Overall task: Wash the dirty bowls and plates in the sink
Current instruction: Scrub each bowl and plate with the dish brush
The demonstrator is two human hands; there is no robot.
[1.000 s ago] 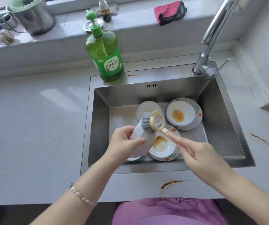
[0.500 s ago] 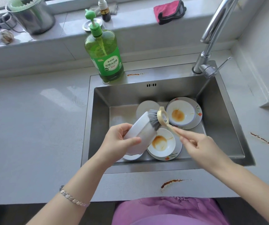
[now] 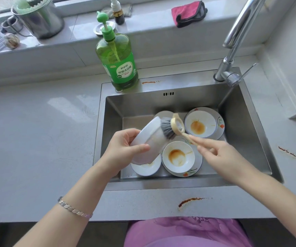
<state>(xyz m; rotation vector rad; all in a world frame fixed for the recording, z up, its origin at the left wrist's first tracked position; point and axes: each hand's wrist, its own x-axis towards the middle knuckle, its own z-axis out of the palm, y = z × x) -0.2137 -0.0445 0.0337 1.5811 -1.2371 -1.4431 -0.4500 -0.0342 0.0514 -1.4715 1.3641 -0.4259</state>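
above sink: left hand grips tilted white bowl; right hand pinches brush handle, bristles seemingly inside bowl. scrub in circles, keep bowl steady over sink.

Home kitchen: steel sink set in grey counter, chrome tap, green dish-soap bottle, stained crockery.
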